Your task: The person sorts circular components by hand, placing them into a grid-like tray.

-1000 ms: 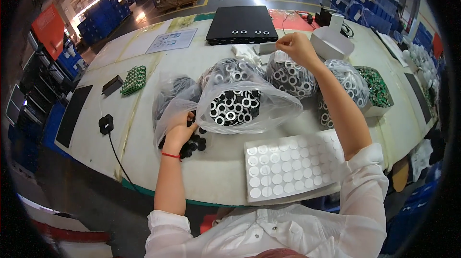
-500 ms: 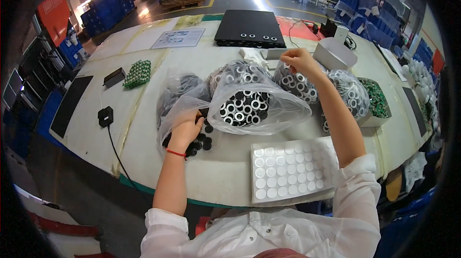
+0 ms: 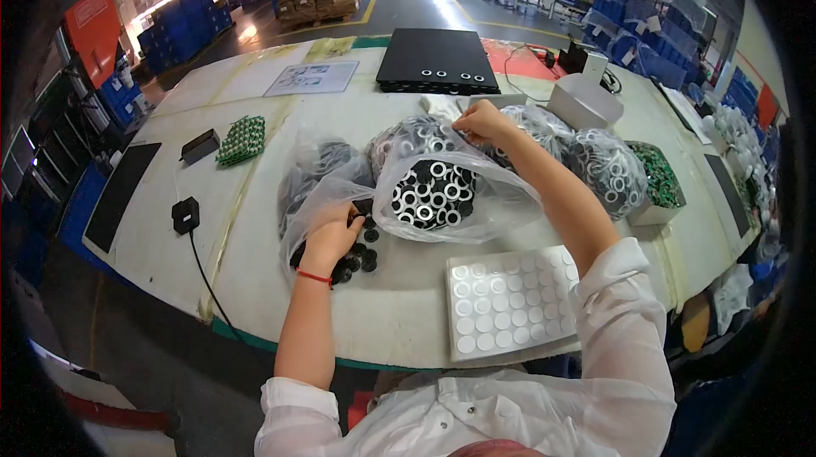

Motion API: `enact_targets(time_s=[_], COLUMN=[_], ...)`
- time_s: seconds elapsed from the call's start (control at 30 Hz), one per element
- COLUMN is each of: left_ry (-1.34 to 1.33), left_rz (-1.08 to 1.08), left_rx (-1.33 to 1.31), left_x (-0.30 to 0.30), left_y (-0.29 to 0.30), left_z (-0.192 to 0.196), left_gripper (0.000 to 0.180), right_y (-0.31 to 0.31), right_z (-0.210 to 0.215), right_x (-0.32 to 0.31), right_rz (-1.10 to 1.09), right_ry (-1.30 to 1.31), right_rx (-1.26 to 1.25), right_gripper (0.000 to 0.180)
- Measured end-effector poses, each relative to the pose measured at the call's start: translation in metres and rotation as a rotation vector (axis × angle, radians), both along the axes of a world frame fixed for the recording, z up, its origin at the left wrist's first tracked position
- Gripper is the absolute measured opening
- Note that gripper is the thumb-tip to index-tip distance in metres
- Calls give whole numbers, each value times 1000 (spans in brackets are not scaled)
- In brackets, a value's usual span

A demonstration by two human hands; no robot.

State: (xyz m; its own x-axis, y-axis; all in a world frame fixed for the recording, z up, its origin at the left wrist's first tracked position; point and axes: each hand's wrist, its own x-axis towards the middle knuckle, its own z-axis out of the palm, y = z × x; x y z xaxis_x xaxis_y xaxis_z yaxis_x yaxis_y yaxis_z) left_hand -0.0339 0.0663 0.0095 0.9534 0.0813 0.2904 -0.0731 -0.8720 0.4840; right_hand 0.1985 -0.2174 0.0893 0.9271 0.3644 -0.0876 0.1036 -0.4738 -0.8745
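My left hand (image 3: 333, 234) is curled at the mouth of a clear plastic bag (image 3: 304, 202), among small round black parts (image 3: 369, 260) spilled on the table; what its fingers hold is hidden. My right hand (image 3: 487, 123) is pinched above the bags, beyond an open clear bag (image 3: 501, 206); anything in the pinch is too small to see. Inside this open bag lie many black round parts with white rings (image 3: 435, 195). Near me rests a white sheet (image 3: 510, 300) carrying rows of round white discs.
Behind stand more full bags (image 3: 608, 170) and a box of green circuit boards (image 3: 654, 175). A black panel stack (image 3: 438, 62) lies at the far side, a printed sheet (image 3: 313, 78) left of it. Green boards (image 3: 241, 141) and a cabled black adapter (image 3: 184, 215) sit left.
My right hand has moved left and slightly down, from over the right-hand bags toward the back of the open bag. My left hand stays among the black parts. The view has shifted slightly.
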Motion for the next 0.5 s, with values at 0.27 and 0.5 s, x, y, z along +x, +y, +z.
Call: enact_targets(time_s=[0.27,0.5], left_ry=[85,26], left_rz=[20,3], left_rx=[59,28], left_x=[-7,-8], left_y=[-5,-6], left_z=[12,9], left_gripper=[24,22], right_y=[-18,-58], right_z=[27,59], right_x=[-14,-55], right_rz=[-130,-7], right_ry=[82,79], right_rx=[235,391], right_gripper=[21,19])
